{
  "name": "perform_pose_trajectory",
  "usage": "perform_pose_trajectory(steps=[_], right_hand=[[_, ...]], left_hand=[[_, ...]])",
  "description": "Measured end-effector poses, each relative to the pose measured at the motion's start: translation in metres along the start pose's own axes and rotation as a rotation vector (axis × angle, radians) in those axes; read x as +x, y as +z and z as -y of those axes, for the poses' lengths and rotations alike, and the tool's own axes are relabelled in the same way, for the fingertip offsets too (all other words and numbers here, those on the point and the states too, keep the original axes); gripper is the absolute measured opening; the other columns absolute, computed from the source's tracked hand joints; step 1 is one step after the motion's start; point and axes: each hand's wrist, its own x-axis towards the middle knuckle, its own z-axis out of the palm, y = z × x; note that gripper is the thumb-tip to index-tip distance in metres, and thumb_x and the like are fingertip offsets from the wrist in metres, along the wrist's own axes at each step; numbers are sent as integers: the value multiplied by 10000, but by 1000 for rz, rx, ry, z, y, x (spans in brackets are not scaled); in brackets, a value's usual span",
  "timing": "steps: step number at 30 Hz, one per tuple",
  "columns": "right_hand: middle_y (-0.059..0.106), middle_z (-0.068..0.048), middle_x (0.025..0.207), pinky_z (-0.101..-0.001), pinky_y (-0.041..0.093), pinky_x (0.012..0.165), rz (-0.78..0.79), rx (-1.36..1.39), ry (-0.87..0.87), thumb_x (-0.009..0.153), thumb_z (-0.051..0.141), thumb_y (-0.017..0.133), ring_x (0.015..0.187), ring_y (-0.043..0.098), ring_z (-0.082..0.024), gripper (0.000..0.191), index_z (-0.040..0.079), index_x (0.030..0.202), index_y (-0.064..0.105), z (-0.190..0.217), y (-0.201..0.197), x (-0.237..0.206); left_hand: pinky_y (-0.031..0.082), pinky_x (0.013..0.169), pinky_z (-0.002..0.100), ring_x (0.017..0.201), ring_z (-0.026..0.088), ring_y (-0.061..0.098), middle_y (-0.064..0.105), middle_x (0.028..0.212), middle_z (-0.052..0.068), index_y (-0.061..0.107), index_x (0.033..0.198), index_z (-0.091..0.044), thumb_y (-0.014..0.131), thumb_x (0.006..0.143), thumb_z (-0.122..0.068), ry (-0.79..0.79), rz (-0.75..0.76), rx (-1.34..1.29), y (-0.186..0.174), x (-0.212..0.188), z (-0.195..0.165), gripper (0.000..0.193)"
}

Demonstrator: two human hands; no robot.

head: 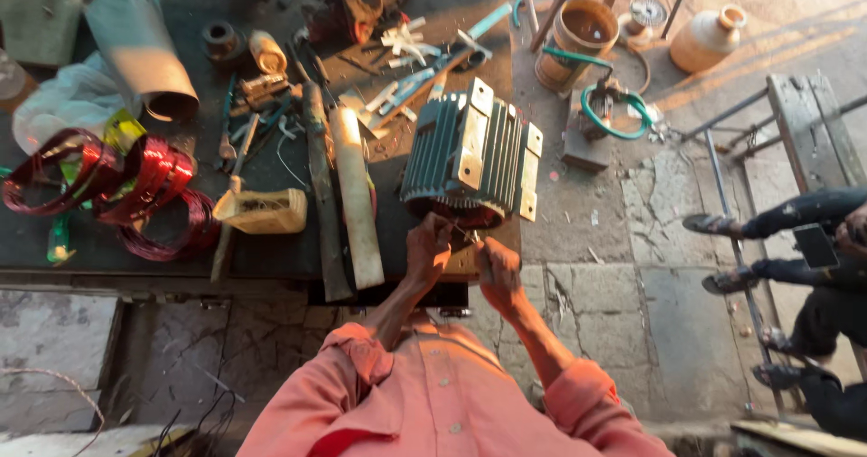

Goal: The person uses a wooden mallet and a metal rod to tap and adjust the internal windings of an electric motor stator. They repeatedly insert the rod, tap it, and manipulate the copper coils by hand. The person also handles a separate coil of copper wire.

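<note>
teal ribbed motor housing [452,145], red glossy wire coils [135,186], salmon-pink shirt [433,394], green hose [614,105].

Motor-repair workshop: cluttered workbench [271,172], finned motor housing [456,154], copper wire coils [149,191], scattered tools [424,69].

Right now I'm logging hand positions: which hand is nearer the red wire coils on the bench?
Left. The left hand is at the motor's open end, on the side towards the red wire coils; the right hand is farther off.

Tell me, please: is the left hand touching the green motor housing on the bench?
Touching. In the head view, the left hand has its fingertips against the near open end of the green motor housing, with no gap visible between them.
</note>
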Motion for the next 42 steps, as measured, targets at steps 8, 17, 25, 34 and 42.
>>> perform_pose_trajectory(steps=[8, 17, 25, 34, 42], right_hand=[[584, -188, 840, -483, 477, 687, 137, -285, -267, 943, 59, 595, 794, 585, -417, 67, 4, 910, 576, -16, -8, 21], [625, -194, 950, -441, 514, 828, -31, -139, -118, 952, 27, 602, 954, 613, -375, 67, -15, 900, 594, 10, -28, -17], [727, -137, 1007, -359, 546, 885, -542, -186, -145, 1070, 69, 626, 953, 695, -224, 91, 19, 996, 639, -5, -115, 39], [749, -182, 1027, -356, 564, 823, 107, -41, -198, 920, -13, 698, 949, 748, -274, 193, 1, 1109, 737, -91, -99, 298], [558, -217, 1310, -601, 421, 873, 387, -395, -593, 793, -2, 629, 1177, 469, -431, 470, 109, 1237, 735, -119, 17, 415]], left_hand=[[534, 651, 448, 731, 327, 719, 726, 798, 154, 642, 941, -15, 663, 955, -134, -18, -33, -27, 3, -2, -6, 121], [551, 523, 333, 580, 170, 698, 724, 740, 120, 696, 927, 19, 704, 944, -143, -308, 81, -287, -2, 3, -6, 162], [569, 495, 304, 556, 171, 699, 734, 755, 123, 707, 868, 74, 697, 988, -251, -666, 102, -579, 10, 1, -3, 347], [531, 706, 217, 822, 55, 676, 774, 944, 46, 801, 1037, -20, 712, 909, -117, -444, 121, -711, 39, -13, 26, 184], [364, 446, 278, 509, 108, 496, 637, 675, 66, 735, 923, 58, 740, 928, -133, -780, -111, -617, 44, -32, 40, 191]])
